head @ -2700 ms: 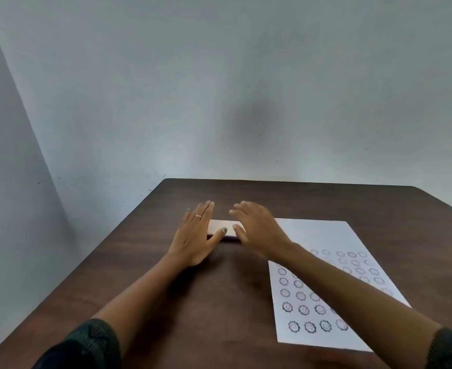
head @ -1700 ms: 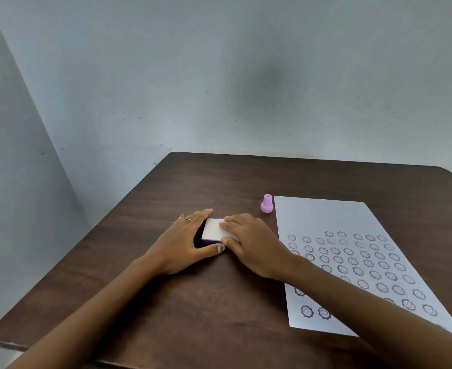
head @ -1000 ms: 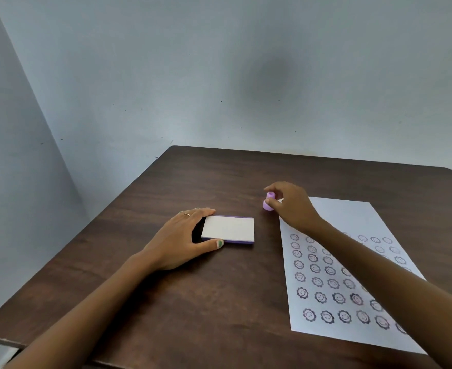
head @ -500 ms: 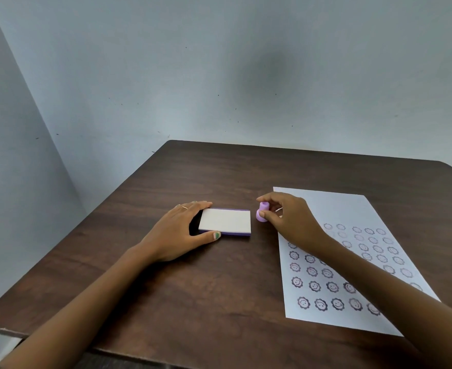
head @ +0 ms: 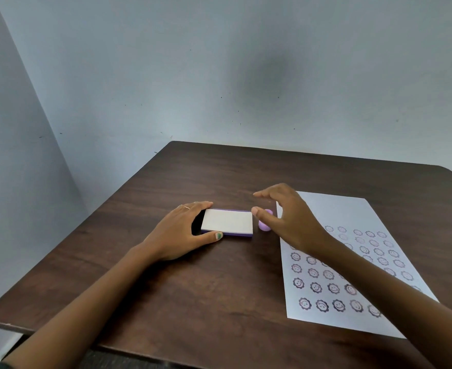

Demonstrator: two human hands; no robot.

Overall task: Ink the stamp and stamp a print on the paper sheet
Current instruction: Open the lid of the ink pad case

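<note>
Head view: left hand (head: 177, 233) holds the closed ink pad (head: 227, 223). Right hand (head: 286, 217), fingers spread, hovers at its 3 o'clock over the lying stamp (head: 264, 225). Next: lift the lid.

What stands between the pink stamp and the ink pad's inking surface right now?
The ink pad looks closed: a white lid covers its top, held at its left end by the left hand. The stamp sits just right of it, under the right hand.
</note>
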